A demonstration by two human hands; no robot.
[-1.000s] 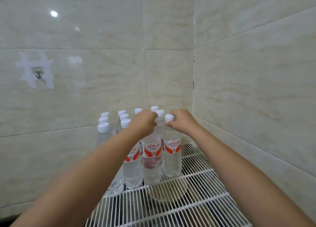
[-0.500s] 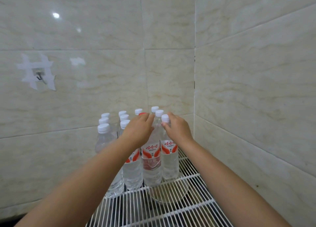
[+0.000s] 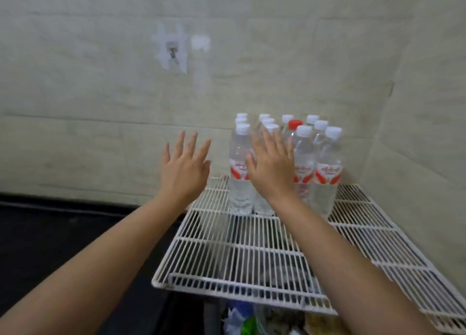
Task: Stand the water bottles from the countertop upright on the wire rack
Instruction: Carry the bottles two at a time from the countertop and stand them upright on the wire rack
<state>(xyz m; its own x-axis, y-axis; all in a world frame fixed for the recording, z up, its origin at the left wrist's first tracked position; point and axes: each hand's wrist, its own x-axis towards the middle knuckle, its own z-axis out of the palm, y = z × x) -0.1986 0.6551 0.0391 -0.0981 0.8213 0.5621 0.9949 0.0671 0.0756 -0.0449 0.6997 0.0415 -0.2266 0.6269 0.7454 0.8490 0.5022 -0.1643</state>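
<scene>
Several clear water bottles [image 3: 327, 173] with white caps and red-and-white labels stand upright in a tight cluster at the back of the white wire rack [image 3: 252, 254], near the wall corner. One bottle in the cluster has a red cap [image 3: 295, 124]. My left hand [image 3: 185, 169] hovers open, fingers spread, left of the cluster above the rack's back left corner, holding nothing. My right hand [image 3: 271, 167] is open with fingers spread just in front of the cluster's middle, hiding parts of some bottles. Neither hand grips a bottle.
Beige tiled walls meet in a corner behind the bottles. A small hook with white tape marks [image 3: 172, 49] is on the back wall. A dark countertop [image 3: 63, 233] lies left of the rack. Bags and clutter [image 3: 242, 319] show beneath the rack's front edge.
Both hands have let go of the bottle caps, opened and pulled back and left. The view has swung left and down, showing more of the rack and the dark countertop.
</scene>
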